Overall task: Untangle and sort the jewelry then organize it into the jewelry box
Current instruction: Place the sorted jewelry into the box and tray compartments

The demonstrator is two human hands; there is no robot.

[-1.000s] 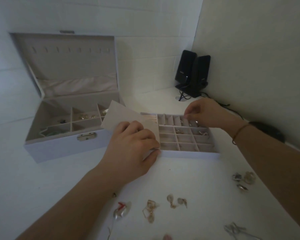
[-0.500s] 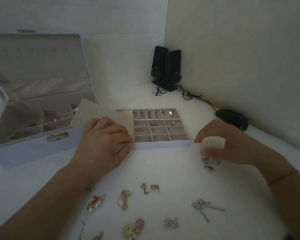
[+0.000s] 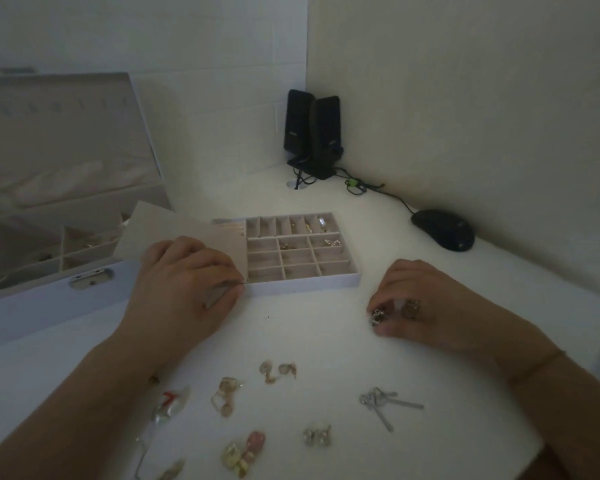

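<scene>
A compartment tray [image 3: 305, 285] lies on the white table, with small earrings in some back cells. My left hand [image 3: 184, 282] rests at the tray's left front corner and pinches a beige flap [image 3: 174, 233] lifted over its left part. My right hand [image 3: 426, 303] is on the table right of the tray, fingertips closed on a small dark earring [image 3: 378, 315]; a second earring [image 3: 410, 308] lies under the fingers. Loose jewelry lies near me: gold earrings [image 3: 278, 370], a gold piece [image 3: 226, 394], silver bar earrings [image 3: 381, 403].
The open jewelry box [image 3: 49, 299] stands at left with its lid up. Two black speakers [image 3: 310, 133] stand in the corner, their cable running to a black mouse [image 3: 442, 229]. More pieces lie at the front: a pink-gold cluster [image 3: 245, 452], a silver pair [image 3: 317, 436].
My right hand left the tray's back cells, came down to the table on the right and closed on the small earrings there. The view shifted right. My left hand stayed on the flap.
</scene>
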